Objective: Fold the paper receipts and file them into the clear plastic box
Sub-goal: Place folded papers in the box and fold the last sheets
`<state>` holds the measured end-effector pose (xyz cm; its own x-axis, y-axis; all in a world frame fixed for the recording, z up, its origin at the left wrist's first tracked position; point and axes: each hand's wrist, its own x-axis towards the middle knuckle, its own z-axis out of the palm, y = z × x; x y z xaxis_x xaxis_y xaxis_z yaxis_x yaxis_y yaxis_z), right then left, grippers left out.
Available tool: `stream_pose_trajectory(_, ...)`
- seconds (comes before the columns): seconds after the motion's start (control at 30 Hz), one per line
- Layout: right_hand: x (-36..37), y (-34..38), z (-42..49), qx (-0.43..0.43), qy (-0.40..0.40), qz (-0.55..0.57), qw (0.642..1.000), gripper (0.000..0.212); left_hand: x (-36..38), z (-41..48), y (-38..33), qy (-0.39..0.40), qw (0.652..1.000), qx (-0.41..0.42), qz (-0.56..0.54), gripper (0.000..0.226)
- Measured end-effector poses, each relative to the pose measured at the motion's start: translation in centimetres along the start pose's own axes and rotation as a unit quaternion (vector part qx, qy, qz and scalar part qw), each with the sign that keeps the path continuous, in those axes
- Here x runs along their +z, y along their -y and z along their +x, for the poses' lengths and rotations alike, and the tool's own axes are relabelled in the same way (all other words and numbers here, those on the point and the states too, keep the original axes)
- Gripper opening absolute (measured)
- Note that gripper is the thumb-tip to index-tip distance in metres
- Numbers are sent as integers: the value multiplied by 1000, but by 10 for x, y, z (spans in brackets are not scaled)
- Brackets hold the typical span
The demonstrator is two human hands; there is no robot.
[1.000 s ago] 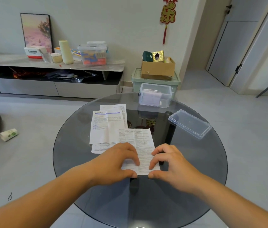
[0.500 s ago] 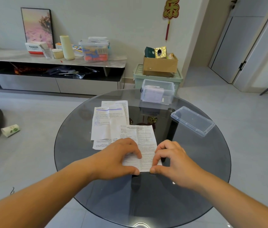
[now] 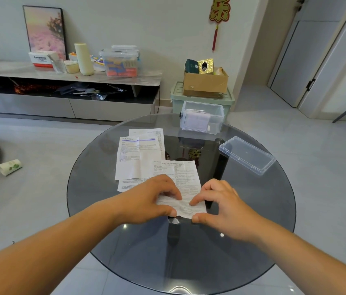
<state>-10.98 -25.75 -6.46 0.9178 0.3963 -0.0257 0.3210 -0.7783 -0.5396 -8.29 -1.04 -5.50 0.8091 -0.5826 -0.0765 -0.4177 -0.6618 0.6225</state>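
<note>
Early in the fold of one receipt (image 3: pixel 185 177), flat at the near middle of the glass worktop (image 3: pixel 242 209). Pinching its near edge from both sides: with left grip (image 3: pixel 146 199) on the left, with right grip (image 3: pixel 221 203) on the right, thumbs at the edge and forefingers curled onto the sheet. Barely begun, by the look of it; far half lying flat.

Done, judging by the layout: some folded papers (image 3: pixel 196 120) already standing inside the box (image 3: pixel 216 124) at the far rim, with the lid (image 3: pixel 246 155) off and lying to its right.

Left to do: folding this sheet and carrying it across to the box, then the same for the stack (image 3: pixel 136 158) of a few unfolded sheets just beside and partly under it. Possibly closing with the lid last.
</note>
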Motion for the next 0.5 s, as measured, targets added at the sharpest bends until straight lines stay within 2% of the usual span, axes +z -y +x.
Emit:
stream_pose_trajectory(0.1,1,1,-2,-25,-8,-30,999,56,-1,2,0,-24,999,-8,-19,26)
stream_pose_trajectory(0.17,4,3,-2,-46,-34,-50,997,58,1,5,0,-45,998,-19,-36,20)
stream_pose_trajectory(0.37,6,11,8,-22,-90,8,996,30,-1,7,-4,-66,992,-38,-102,9)
stream_pose_trajectory(0.5,2,13,11,-30,-99,15,995,22,-7,5,-9,-55,987,-47,-145,14)
